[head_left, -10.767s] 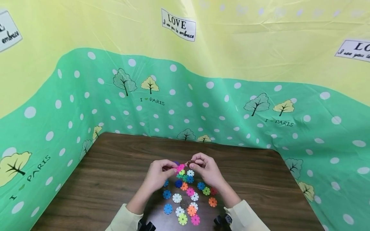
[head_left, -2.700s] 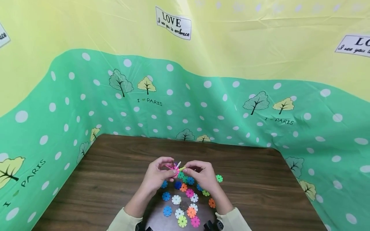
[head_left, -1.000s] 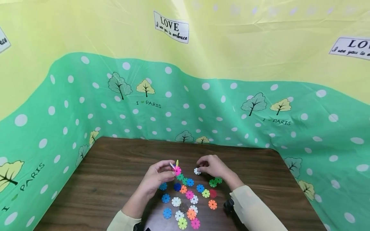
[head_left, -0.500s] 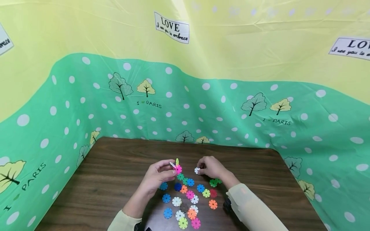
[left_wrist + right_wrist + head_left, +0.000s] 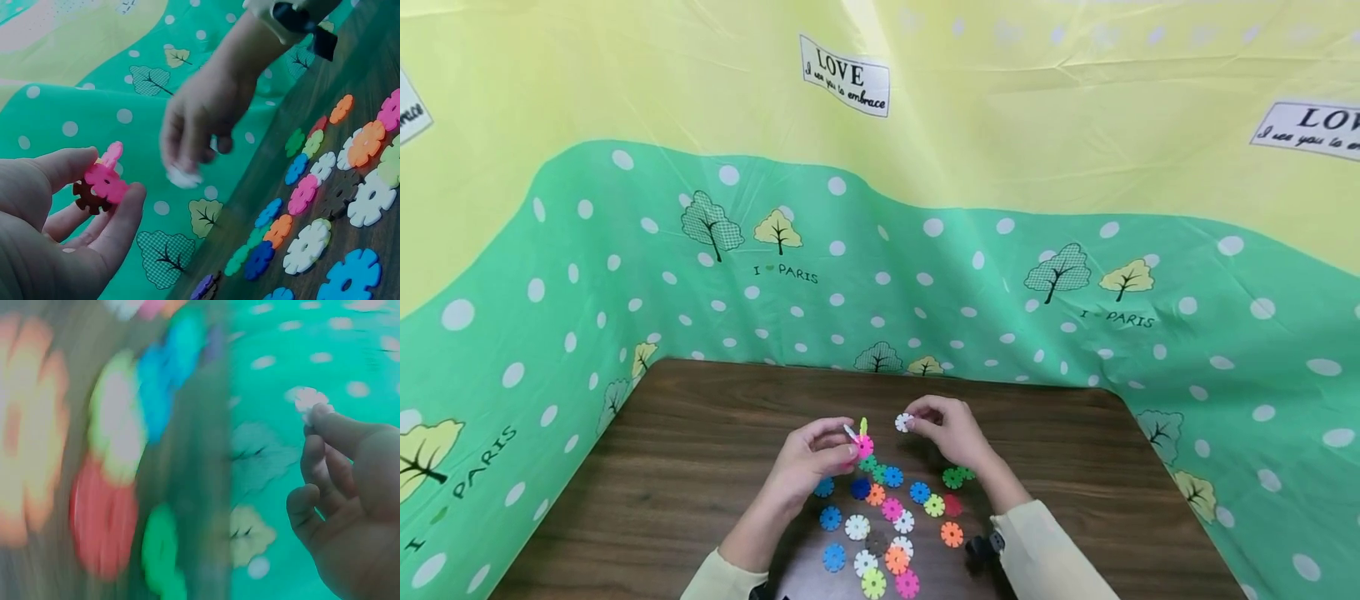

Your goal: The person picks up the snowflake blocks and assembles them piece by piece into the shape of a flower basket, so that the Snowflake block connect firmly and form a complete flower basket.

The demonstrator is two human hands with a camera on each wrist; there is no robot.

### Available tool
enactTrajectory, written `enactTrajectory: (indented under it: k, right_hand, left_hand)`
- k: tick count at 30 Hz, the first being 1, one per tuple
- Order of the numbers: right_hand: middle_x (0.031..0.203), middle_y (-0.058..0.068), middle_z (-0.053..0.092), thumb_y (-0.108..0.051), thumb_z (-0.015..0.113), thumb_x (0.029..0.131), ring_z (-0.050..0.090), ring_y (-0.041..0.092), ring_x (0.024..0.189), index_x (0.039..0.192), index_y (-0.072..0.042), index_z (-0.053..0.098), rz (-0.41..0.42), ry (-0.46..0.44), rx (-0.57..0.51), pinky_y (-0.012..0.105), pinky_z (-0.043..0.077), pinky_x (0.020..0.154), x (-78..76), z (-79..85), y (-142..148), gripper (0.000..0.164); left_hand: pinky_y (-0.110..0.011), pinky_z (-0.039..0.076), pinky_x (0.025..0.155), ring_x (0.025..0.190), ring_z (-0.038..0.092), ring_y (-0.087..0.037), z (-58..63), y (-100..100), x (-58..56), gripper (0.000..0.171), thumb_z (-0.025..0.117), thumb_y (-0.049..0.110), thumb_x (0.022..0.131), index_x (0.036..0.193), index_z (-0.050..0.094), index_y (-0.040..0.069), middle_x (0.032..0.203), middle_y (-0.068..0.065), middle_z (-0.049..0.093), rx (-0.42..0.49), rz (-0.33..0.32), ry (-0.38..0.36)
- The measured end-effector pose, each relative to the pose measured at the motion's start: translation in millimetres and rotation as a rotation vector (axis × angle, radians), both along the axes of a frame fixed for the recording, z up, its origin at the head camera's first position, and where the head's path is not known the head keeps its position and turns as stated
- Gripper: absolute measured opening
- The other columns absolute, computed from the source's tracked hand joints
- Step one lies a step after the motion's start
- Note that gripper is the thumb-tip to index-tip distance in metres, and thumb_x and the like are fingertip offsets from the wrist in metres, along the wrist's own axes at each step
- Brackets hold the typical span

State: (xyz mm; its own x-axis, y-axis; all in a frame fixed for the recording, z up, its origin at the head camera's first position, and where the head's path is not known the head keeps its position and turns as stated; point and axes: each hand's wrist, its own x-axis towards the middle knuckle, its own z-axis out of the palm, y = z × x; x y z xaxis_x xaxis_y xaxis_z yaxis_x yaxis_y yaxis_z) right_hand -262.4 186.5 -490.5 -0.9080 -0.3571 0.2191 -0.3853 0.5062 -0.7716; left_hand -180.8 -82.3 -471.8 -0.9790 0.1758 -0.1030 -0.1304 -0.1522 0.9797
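My left hand (image 5: 812,458) pinches a small cluster of notched plastic discs between thumb and fingers, above the table. In it are a pink snowflake disc (image 5: 865,447), a yellow-green disc (image 5: 863,427) standing up from it and a white disc (image 5: 851,432) at a slant. The left wrist view also shows a brown disc (image 5: 89,200) behind the pink one. To the right, my right hand (image 5: 953,432) pinches a single white snowflake disc (image 5: 903,422) by its edge, held apart from the cluster. The right wrist view shows this white disc at the thumb tip.
Several loose discs lie on the dark wooden table (image 5: 715,433) between the forearms, among them a blue one (image 5: 834,557), an orange one (image 5: 952,534) and a green one (image 5: 952,477). A patterned green and yellow cloth (image 5: 925,250) hangs behind the table.
My right hand has lifted the white disc off the table and moved it up and left, closer to the cluster. The left hand has barely moved. The yellow-green disc, earlier in my right fingers, stands in the cluster.
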Motion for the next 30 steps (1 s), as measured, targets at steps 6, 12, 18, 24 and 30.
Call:
enactTrajectory:
  k: [6,12,18,24,30]
  right_hand:
    - [0.092,0.004,0.075,-0.018,0.076,0.094,0.067,0.018,0.076,0.1,-0.016,0.076,0.003,0.005,-0.303,0.029,0.058,0.066,32.3,11.0,-17,0.007]
    - [0.094,0.008,0.076,-0.013,0.075,0.094,0.068,0.021,0.078,0.1,-0.013,0.076,0.049,0.054,-0.383,0.029,0.059,0.07,49.0,12.1,-29,0.006]
    - [0.096,0.007,0.077,-0.008,0.073,0.094,0.071,0.021,0.083,0.101,-0.011,0.078,0.112,0.074,-0.401,0.031,0.061,0.075,50.7,11.5,-33,0.008]
    - [0.096,0.006,0.077,-0.009,0.073,0.095,0.069,0.019,0.081,0.1,-0.013,0.078,0.112,0.072,-0.407,0.03,0.06,0.072,51.3,10.4,-34,0.008]
    - [0.094,0.012,0.075,-0.004,0.068,0.097,0.066,0.024,0.078,0.1,-0.009,0.076,0.165,0.083,-0.433,0.035,0.059,0.067,50.7,5.1,-37,0.01]
  left_hand:
    - [-0.041,0.062,0.087,0.092,0.073,-0.019,-4.6,1,-1.1,0.05,0.075,0.011,0.093,0.138,0.057,-0.005,0.11,-0.016,0.069,0.012,-0.023,0.012]
    - [-0.043,0.061,0.087,0.092,0.074,-0.021,-5.4,2,-1.4,0.049,0.076,0.01,0.093,0.137,0.059,-0.002,0.109,-0.013,0.068,0.05,-0.041,-0.012]
    - [-0.044,0.061,0.088,0.092,0.075,-0.021,-4.7,1,-1.6,0.049,0.077,0.01,0.092,0.136,0.06,-0.002,0.106,-0.011,0.07,0.068,-0.038,-0.018]
    - [-0.045,0.061,0.088,0.092,0.075,-0.022,-2.9,3,-1.4,0.05,0.076,0.008,0.092,0.138,0.058,-0.003,0.103,-0.01,0.072,0.084,-0.055,-0.027]
    - [-0.042,0.061,0.086,0.089,0.075,-0.021,-1.4,4,1.1,0.05,0.074,0.005,0.093,0.139,0.056,-0.006,0.098,-0.009,0.073,0.098,-0.053,-0.065]
